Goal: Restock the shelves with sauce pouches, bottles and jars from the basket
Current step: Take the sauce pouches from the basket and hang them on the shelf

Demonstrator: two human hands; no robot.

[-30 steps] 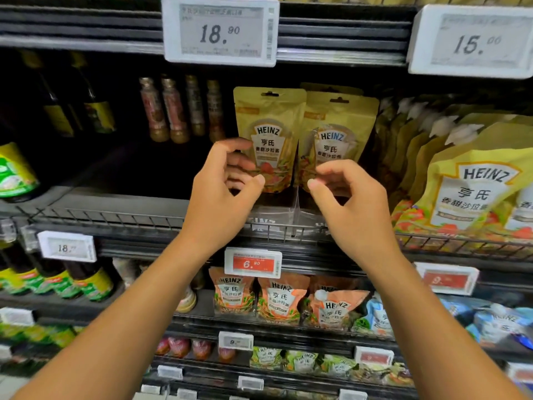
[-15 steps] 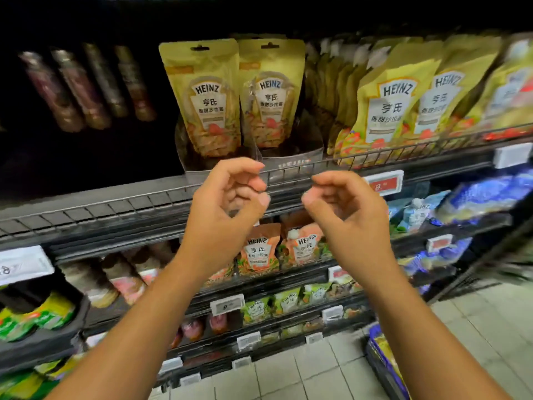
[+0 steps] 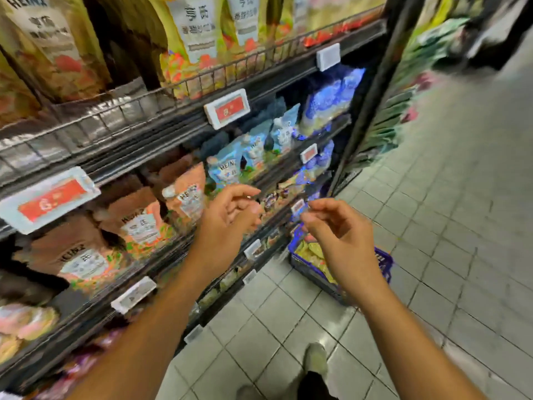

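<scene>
Both hands hover empty in front of the shelves. My left hand (image 3: 230, 215) has its fingers loosely curled and holds nothing. My right hand (image 3: 340, 235) is the same, fingers relaxed, above a blue basket (image 3: 385, 262) on the floor. Yellow-green pouches (image 3: 313, 252) lie in the basket, partly hidden by my right wrist. Yellow Heinz pouches (image 3: 196, 33) stand on the top wire-fronted shelf (image 3: 121, 114). Orange Heinz pouches (image 3: 184, 194) and blue Heinz pouches (image 3: 230, 168) fill the shelf below, behind my left hand.
Price tags (image 3: 227, 108) hang on the shelf edges. A dark upright post (image 3: 372, 90) ends the shelving on the right. Grey tiled floor (image 3: 461, 197) stretches to the right, and my shoe (image 3: 315, 359) shows at the bottom.
My view has swung down and to the right, bringing the floor and the basket into sight. Both hands have come away from the yellow pouches and dropped lower, still empty.
</scene>
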